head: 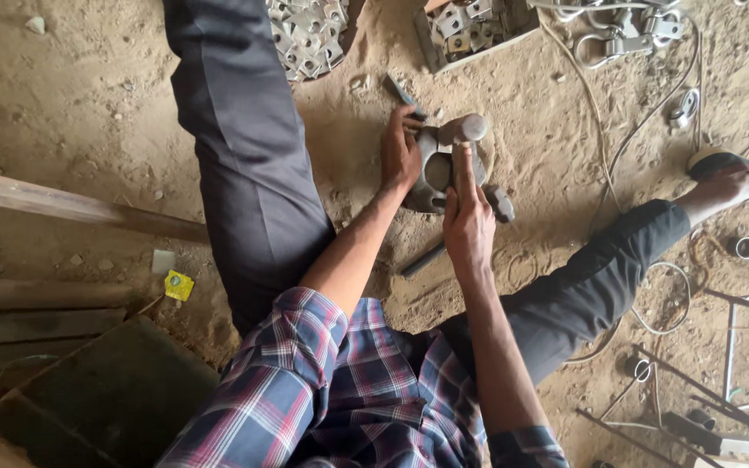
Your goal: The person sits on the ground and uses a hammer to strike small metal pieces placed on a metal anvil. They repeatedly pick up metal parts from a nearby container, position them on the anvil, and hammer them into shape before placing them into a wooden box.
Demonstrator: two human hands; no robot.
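Sandy dirt floor (pixel 80 104) carries everything; no bench. The person sits on it, legs in dark trousers spread in a V, so the work lies on the ground between the thighs, within easy reach of both arms.

Wooden planks (pixel 54 204) lie along the floor's left edge, a dark slab (pixel 123 390) at the lower left corner. At the top edge a heap of small stamped metal brackets (pixel 309 35) and, right of it, a tray (pixel 431 48) with more of them. Pale cables (pixel 595 113) and metal clamps trail down from the top right corner; rods and short tube pieces (pixel 743 247) are scattered along the right edge.

The work: a rounded grey metal block (pixel 431 173) with a hollow in it, set straight on the sand near the middle of the floor, just ahead of the knees; heavy, presumably serving as an anvil-like base.

Left hand (pixel 399 152): fingers curled over the block's left rim, pressing it, seemingly steadying it or a small piece there; the piece itself cannot be made out.

Right hand (pixel 468 221): closed in a fist round the handle of a hammer (pixel 461 130), thumb laid along the shaft, likely for aim. The head sits just above the block's top.

A dark bar (pixel 422 258) lies on the sand beside the right wrist.
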